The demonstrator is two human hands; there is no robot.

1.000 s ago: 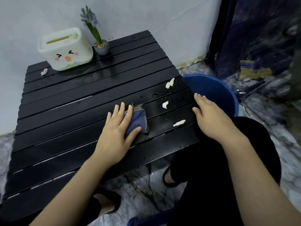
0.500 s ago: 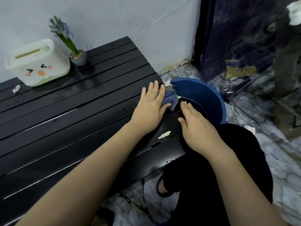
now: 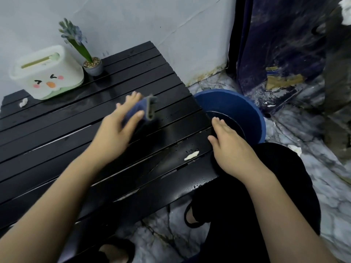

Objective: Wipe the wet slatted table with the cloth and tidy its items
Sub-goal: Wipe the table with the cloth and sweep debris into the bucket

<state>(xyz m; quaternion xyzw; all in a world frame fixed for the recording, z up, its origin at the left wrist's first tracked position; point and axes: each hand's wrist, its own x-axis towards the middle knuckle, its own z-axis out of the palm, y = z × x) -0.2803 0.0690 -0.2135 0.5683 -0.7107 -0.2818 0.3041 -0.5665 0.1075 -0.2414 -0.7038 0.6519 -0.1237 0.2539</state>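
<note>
- Nearest the person, a white scrap [image 3: 191, 155] lies close to the tabletop's [image 3: 57, 149] right edge; a careless sweep could knock it onto the floor and miss the blue basin [image 3: 252, 118].
- The right hand [image 3: 230, 144] lies flat, open and empty on that right edge, fingers reaching over the basin.
- The left hand [image 3: 117, 128], palm down with fingers spread, presses the blue cloth [image 3: 141, 111] mid-tabletop; blur hides the exact grip.
- At the far left corner stand the tissue box [image 3: 47, 73] and potted plant [image 3: 91, 61], which a wide stroke might topple, with another scrap [image 3: 23, 102] nearby.
</note>
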